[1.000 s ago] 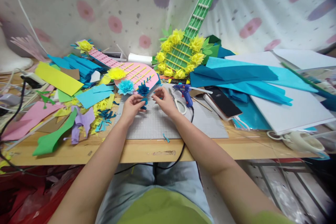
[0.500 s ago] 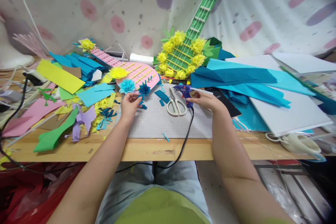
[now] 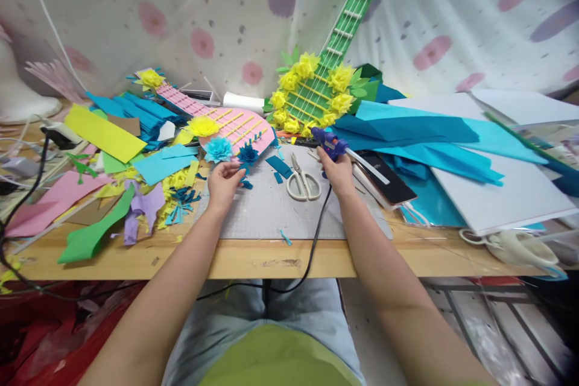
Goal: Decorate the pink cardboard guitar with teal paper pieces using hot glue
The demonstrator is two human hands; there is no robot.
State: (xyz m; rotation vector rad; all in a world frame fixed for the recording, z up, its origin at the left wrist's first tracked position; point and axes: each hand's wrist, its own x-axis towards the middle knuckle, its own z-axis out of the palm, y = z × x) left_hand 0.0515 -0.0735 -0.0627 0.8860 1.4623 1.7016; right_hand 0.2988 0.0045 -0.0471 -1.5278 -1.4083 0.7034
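Observation:
My right hand [image 3: 338, 170] is wrapped round a blue hot glue gun [image 3: 329, 143], whose white glue stick sticks out to the right. The gun is raised over the mat beside the scissors [image 3: 304, 184]. My left hand [image 3: 224, 184] is closed in a pinch by the lower edge of a pink paper guitar [image 3: 246, 123]; what its fingers hold, if anything, I cannot make out. Just above those fingers are a light blue paper flower [image 3: 219, 149] and a dark blue paper flower [image 3: 248, 154]. Dark blue paper strips [image 3: 279, 166] lie between the hand and the scissors.
A green paper guitar [image 3: 346, 30] with yellow flowers leans against the curtain. Blue crepe paper [image 3: 407, 129] and white boards [image 3: 511, 181] cover the right side, near a black phone-like slab [image 3: 386, 178]. Coloured scraps [image 3: 104, 132] crowd the left. The gun's black cord [image 3: 316, 235] hangs over the table edge.
My right hand has turned and shifted its grip round the glue gun, which is now lifted and tilted, its glue stick swung down to the right. My left hand has stayed nearly still.

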